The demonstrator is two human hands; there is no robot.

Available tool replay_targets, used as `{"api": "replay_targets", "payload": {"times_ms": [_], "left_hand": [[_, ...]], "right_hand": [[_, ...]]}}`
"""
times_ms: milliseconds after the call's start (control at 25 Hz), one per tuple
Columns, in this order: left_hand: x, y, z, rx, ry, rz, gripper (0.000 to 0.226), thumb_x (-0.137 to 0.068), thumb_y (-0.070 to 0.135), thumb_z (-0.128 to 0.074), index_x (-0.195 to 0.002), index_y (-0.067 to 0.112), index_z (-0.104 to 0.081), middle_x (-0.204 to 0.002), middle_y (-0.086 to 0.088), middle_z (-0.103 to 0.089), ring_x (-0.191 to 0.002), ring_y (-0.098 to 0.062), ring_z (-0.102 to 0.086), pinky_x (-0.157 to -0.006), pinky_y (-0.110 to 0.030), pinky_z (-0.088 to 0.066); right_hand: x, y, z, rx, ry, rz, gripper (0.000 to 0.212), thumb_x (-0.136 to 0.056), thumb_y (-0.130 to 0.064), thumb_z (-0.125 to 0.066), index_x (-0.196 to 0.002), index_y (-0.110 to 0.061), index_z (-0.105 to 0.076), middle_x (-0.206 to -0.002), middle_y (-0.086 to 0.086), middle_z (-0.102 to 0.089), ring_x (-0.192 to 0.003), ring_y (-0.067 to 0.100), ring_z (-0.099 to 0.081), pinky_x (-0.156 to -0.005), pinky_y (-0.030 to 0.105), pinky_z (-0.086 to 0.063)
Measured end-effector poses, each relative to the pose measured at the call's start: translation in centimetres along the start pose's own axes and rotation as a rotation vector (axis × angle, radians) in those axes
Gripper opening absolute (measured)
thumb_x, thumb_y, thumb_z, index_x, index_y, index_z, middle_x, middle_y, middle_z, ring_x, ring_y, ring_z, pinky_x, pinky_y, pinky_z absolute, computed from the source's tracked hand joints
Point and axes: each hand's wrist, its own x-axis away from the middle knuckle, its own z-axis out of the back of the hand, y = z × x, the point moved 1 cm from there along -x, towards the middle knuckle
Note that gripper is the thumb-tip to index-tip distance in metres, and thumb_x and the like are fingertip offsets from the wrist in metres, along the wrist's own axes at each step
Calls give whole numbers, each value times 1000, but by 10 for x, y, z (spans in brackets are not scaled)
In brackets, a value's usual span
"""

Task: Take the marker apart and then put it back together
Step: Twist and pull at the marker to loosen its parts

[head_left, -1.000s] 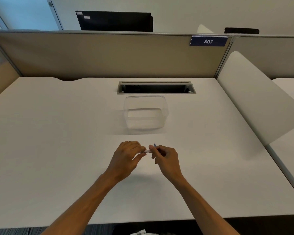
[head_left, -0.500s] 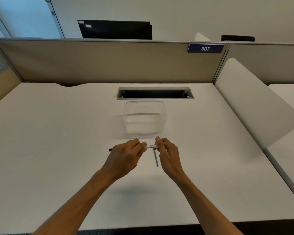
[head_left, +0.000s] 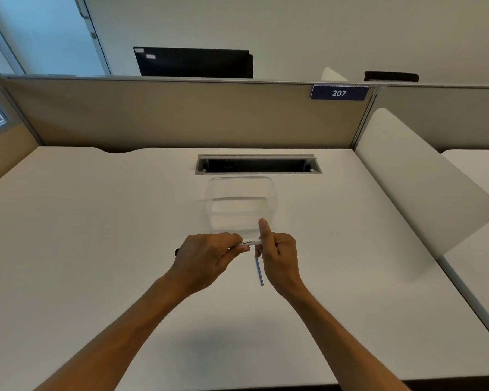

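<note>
A: What is surrounding the work?

B: A white tabletop (head_left: pixel 96 249) is spreading wide, beige partitions (head_left: pixel 181 117) walling its far edge; open space is lying on both sides of the hands.

A: And the marker?

B: The marker (head_left: pixel 249 242) is lying level, left to right, just before a clear container (head_left: pixel 242 204); left hand (head_left: pixel 206 256) fingers are pinching its barrel; right hand (head_left: pixel 280 255) is gripping its end and a thin blue rod (head_left: pixel 259 270) pointing toward the person.

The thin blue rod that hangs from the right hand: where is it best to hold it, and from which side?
Grip the thin blue rod near its free lower end, coming from the left, toward the left hand. Its upper end is pinched in the right hand, which also blocks the right side. It is slender and points down toward the desk, so a fingertip pinch across it probably suits best.
</note>
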Motion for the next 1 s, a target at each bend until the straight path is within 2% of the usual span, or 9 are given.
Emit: {"api": "replay_targets", "payload": {"times_ms": [80,200,280,440,480,560,640,760,1000], "left_hand": [[-5,-1,6,40,-38,31,39,-94,53,-37,-88,25,-64,-62,5,-63,-48,-13,-48,-45,-31,-45],[-13,-3,14,194,-126,97,34,-91,52,-42,-88,27,-65,-55,6,-58,-48,-13,-49,-49,-30,-43],[-18,-5,17,333,-185,137,32,-89,50,-47,-87,25,-67,-54,8,-54,-49,-13,-49,-50,-25,-40],[-28,-8,26,628,-320,223,34,-84,47,-54,-80,18,-71,-60,1,-56,-57,-9,-47,-55,-18,-40],[-29,-9,28,659,-345,238,35,-83,47,-55,-79,17,-71,-61,-1,-57,-58,-8,-47,-56,-18,-41],[-31,-9,32,623,-337,233,35,-83,47,-54,-80,17,-71,-61,1,-57,-57,-8,-48,-55,-17,-41],[-32,-7,34,426,-279,168,38,-84,49,-49,-90,18,-70,-62,5,-59,-55,-10,-51,-54,-18,-42],[-32,-1,37,123,-185,77,45,-85,50,-39,-104,17,-63,-71,4,-63,-54,-12,-54,-55,-18,-43],[-32,8,41,30,64,-150,28,-89,35,-54,-89,10,-65,-73,-4,-67,-54,-16,-58,-48,-27,-51]], "right_hand": [[-3,-2,0,27,12,58,63,-98,-37,-46,-47,-1,-52,-41,-2,-46,-41,8,-41,-47,18,-35],[-8,-8,0,76,14,165,67,-99,-42,-45,-53,6,-53,-46,14,-50,-43,24,-45,-46,35,-39],[-12,-13,1,127,27,253,70,-99,-45,-42,-54,7,-51,-48,20,-49,-44,33,-46,-44,40,-39],[-15,-26,1,207,51,484,68,-102,-46,-34,-53,-2,-52,-46,6,-46,-42,17,-41,-42,18,-33],[-16,-27,1,216,48,519,66,-102,-43,-34,-54,-2,-54,-46,7,-46,-42,16,-41,-42,17,-33],[-17,-27,0,200,41,482,65,-102,-42,-37,-54,0,-54,-47,10,-48,-41,20,-44,-41,28,-38],[-16,-26,-2,118,49,279,65,-98,-48,-45,-52,-2,-55,-46,4,-49,-43,19,-46,-46,34,-41],[-17,-23,-5,29,92,31,56,-93,-45,-47,-44,-20,-51,-39,-11,-49,-41,6,-47,-48,14,-41],[-21,-28,-5,4,147,51,55,-98,-31,-50,-43,-28,-44,-38,-14,-44,-39,6,-43,-44,11,-35]]}}
